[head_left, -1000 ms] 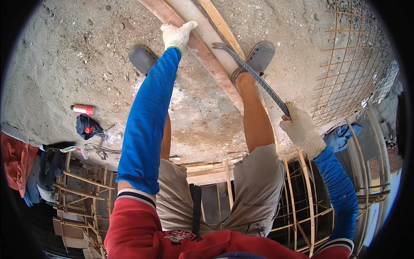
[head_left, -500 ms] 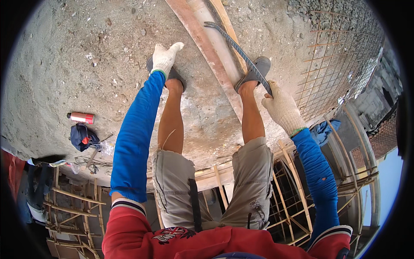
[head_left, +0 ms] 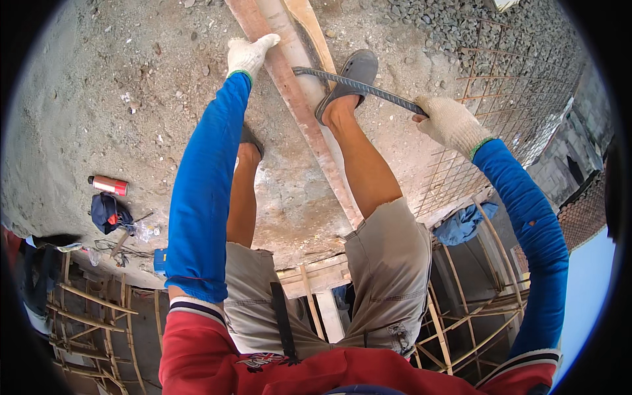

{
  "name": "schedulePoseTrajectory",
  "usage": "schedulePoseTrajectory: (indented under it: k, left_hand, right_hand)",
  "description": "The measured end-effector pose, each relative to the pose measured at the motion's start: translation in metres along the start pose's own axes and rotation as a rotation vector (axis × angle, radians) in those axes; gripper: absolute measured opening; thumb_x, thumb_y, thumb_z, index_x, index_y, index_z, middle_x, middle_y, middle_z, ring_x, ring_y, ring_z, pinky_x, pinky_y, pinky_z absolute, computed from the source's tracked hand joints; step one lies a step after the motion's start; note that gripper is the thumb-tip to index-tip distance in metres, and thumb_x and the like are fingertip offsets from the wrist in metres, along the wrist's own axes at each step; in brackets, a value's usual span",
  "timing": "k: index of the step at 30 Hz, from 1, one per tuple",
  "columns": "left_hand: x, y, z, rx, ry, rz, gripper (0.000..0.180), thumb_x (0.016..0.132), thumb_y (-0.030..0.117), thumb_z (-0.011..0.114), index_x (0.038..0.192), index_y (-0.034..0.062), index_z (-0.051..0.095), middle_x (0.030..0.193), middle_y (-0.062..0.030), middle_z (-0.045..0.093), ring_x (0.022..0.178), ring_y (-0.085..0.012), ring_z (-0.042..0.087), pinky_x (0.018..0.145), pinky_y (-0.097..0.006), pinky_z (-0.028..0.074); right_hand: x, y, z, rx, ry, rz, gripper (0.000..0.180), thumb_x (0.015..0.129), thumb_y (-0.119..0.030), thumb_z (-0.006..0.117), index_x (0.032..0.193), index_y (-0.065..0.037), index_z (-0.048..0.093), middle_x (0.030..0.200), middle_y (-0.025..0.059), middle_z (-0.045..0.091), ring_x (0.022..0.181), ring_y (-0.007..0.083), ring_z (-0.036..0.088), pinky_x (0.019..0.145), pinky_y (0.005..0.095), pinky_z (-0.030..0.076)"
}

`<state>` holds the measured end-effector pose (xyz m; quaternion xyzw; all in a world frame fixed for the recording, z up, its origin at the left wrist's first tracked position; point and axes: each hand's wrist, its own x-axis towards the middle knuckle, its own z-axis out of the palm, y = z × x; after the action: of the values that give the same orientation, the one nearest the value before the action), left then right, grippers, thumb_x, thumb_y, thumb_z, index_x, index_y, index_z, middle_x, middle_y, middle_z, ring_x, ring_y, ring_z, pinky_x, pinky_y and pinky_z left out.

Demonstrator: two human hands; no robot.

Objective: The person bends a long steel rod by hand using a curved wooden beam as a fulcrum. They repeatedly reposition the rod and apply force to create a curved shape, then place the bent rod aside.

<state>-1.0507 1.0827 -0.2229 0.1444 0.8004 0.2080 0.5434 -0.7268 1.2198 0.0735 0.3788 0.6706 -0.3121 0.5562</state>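
— What are the two gloved hands on?

— The left hand [head_left: 249,54], upper middle of the frame, rests on a long wooden plank [head_left: 294,105]. The right hand [head_left: 449,123], upper right, grips one end of a ribbed steel bar [head_left: 359,87] that crosses the plank.

— And elsewhere?

— A red spray can [head_left: 108,185] lies at the left on the concrete slab [head_left: 99,85]; wire mesh [head_left: 513,85] covers the upper right.
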Motion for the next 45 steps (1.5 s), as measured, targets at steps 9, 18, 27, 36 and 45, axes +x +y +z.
schedulePoseTrajectory:
  k: [9, 18, 27, 36, 45]
  left_hand:
    - [0.014, 0.017, 0.034, 0.077, 0.212, 0.002, 0.063, 0.066, 0.037, 0.099, 0.107, -0.0051, 0.076, 0.101, -0.0141, 0.077, 0.084, -0.0249, 0.073, 0.078, -0.038, 0.06]
    - [-0.009, 0.053, 0.04, 0.136, 0.161, -0.042, 0.056, 0.07, 0.036, 0.095, 0.106, -0.004, 0.078, 0.1, -0.0132, 0.079, 0.087, -0.0242, 0.074, 0.079, -0.038, 0.06]
    - [-0.022, 0.072, 0.061, 0.192, 0.252, -0.061, 0.067, 0.065, 0.034, 0.098, 0.114, -0.0075, 0.075, 0.107, -0.0164, 0.078, 0.095, -0.0259, 0.074, 0.085, -0.038, 0.059]
    - [0.029, 0.028, 0.045, 0.023, 0.132, -0.106, 0.059, 0.069, 0.027, 0.098, 0.111, -0.007, 0.076, 0.107, -0.0133, 0.077, 0.093, -0.0233, 0.072, 0.084, -0.038, 0.059]
    - [0.032, 0.018, 0.029, 0.013, 0.161, -0.139, 0.063, 0.067, 0.022, 0.099, 0.116, -0.0078, 0.074, 0.109, -0.0137, 0.076, 0.092, -0.0242, 0.072, 0.083, -0.038, 0.06]
  right_hand:
    - [0.061, 0.086, 0.038, -0.06, 0.093, -0.122, 0.042, 0.103, -0.046, 0.062, 0.114, -0.006, 0.073, 0.097, 0.0235, 0.075, 0.095, 0.0413, 0.074, 0.083, 0.0543, 0.058]
    - [0.106, 0.143, 0.049, -0.096, 0.304, -0.289, 0.052, 0.105, -0.056, 0.055, 0.103, -0.008, 0.073, 0.086, 0.0217, 0.073, 0.085, 0.042, 0.073, 0.075, 0.0541, 0.058]
    - [0.141, 0.172, 0.056, -0.138, 0.309, -0.262, 0.05, 0.106, -0.054, 0.055, 0.102, -0.008, 0.075, 0.089, 0.0173, 0.075, 0.085, 0.0397, 0.074, 0.075, 0.0515, 0.06]
    - [0.016, 0.074, 0.058, 0.101, 0.509, -0.319, 0.031, 0.093, -0.022, 0.068, 0.105, 0.007, 0.065, 0.073, 0.0177, 0.072, 0.07, 0.0346, 0.076, 0.06, 0.0447, 0.06]
    - [-0.007, 0.014, 0.044, 0.409, 0.432, -0.214, 0.031, 0.091, -0.015, 0.066, 0.113, 0.007, 0.063, 0.075, 0.0152, 0.071, 0.069, 0.0314, 0.075, 0.059, 0.0424, 0.059]
